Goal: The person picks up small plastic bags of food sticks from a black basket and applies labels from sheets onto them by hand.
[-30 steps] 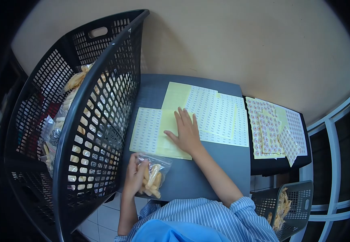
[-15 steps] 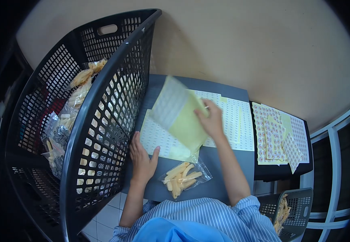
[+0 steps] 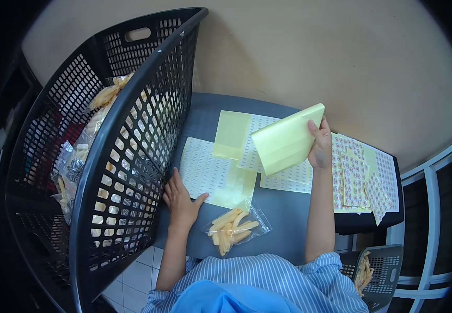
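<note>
My right hand (image 3: pixel 320 145) pinches the edge of a sticker sheet (image 3: pixel 287 141), which is raised and bent over, its plain yellow side showing. Under it several sticker sheets (image 3: pixel 202 169) with rows of small printed labels and bare yellow parts lie on the grey table. My left hand (image 3: pixel 182 201) is open, thumb apart from the fingers, resting on the table between the black basket and the lower left sheet. In front of my body lies a clear plastic bag (image 3: pixel 232 229) of pale yellow, stick-shaped snacks.
A tall black perforated basket (image 3: pixel 132 130) on the left holds bagged snacks (image 3: pixel 106 97). To the right, sheets of round stickers (image 3: pixel 353 177) lie on a black surface. Below them a smaller grey basket (image 3: pixel 387 271) holds loose snack sticks. A wall runs behind the table.
My right hand has carried the sticker sheet to the right, bending it over. More of the sheets beneath now show on the left. My left hand has barely moved.
</note>
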`<state>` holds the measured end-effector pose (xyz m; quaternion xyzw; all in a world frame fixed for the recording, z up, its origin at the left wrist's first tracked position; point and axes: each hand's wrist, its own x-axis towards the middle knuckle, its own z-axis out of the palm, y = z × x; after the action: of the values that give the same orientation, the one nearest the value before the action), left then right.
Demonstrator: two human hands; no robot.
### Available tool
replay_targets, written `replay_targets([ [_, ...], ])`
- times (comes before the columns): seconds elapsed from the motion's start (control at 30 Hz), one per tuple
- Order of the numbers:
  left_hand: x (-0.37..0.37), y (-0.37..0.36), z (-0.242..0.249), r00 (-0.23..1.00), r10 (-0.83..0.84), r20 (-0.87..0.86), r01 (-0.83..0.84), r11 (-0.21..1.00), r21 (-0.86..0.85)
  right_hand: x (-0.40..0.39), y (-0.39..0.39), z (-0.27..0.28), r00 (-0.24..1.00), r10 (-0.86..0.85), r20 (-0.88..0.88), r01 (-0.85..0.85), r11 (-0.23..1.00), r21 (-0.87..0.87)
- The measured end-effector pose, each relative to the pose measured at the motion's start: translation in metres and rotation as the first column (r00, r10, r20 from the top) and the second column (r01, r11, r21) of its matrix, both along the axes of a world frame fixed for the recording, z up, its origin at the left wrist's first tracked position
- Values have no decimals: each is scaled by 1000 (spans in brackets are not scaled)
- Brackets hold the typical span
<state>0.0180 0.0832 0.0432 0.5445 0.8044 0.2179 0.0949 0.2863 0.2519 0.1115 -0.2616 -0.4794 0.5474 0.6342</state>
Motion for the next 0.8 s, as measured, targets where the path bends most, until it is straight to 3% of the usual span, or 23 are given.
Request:
replay_targets([
  [0.1, 1, -4, 6, 995, 25, 92, -23, 999, -24, -4, 4, -6, 972, 116, -206, -116, 993, 12],
  [0.13, 0, -6, 7, 955, 0, 296, -21, 998, 66, -7, 7, -9, 938, 144, -315, -147, 989, 12],
  [0.17, -1, -8, 8, 874, -43, 484, -37, 987, 155, -12, 9, -14, 937, 146, -316, -150, 989, 13],
  [0.23, -3, -11, -4, 866, -70, 494, -57, 970, 237, -24, 15, -28, 942, 122, -311, -172, 975, -139],
  [0.3, 3, -19, -2, 858, -94, 506, -83, 945, 315, -41, 27, -42, 989, 148, -30, -151, 965, -213],
  [0.37, 19, -30, 17, 782, -176, 598, -213, 826, 522, -57, 40, -64, 937, 42, 347, 36, 976, -215],
  [0.4, 20, -34, 17, 899, -182, 398, -130, 758, 639, -62, 48, -72, 937, 48, 346, 30, 976, -215],
  [0.47, 23, -47, 24, 870, -244, 429, -142, 709, 690, -73, 59, -81, 732, -67, 678, 149, 987, -63],
  [0.5, 25, -53, 31, 835, -313, 452, -154, 656, 739, -79, 57, -76, 732, -62, 678, 141, 988, -62],
  [0.57, 25, -62, 46, 860, -294, 417, -167, 611, 774, -92, 50, -57, 410, -86, 908, 179, 984, 12],
  [0.6, 23, -66, 50, 906, -268, 328, -145, 531, 835, -96, 52, -57, 340, -33, 940, 141, 990, -17],
  [0.63, 22, -71, 54, 943, -232, 237, -113, 448, 887, -99, 51, -58, 345, -35, 938, 136, 991, -12],
  [0.7, 25, -81, 61, 956, -142, 258, -169, 454, 875, -106, 44, -63, -38, -392, 919, 43, 918, 393],
  [0.73, 28, -82, 64, 916, -153, 372, -277, 430, 859, -107, 42, -64, 19, -534, 845, 34, 845, 533],
  [0.77, 32, -82, 68, 862, -168, 479, -382, 405, 830, -108, 41, -64, 26, -536, 844, 29, 844, 535],
  [0.8, 35, -76, 75, 845, -204, 494, -382, 417, 825, -108, 36, -54, 420, -377, 825, 78, 921, 381],
])
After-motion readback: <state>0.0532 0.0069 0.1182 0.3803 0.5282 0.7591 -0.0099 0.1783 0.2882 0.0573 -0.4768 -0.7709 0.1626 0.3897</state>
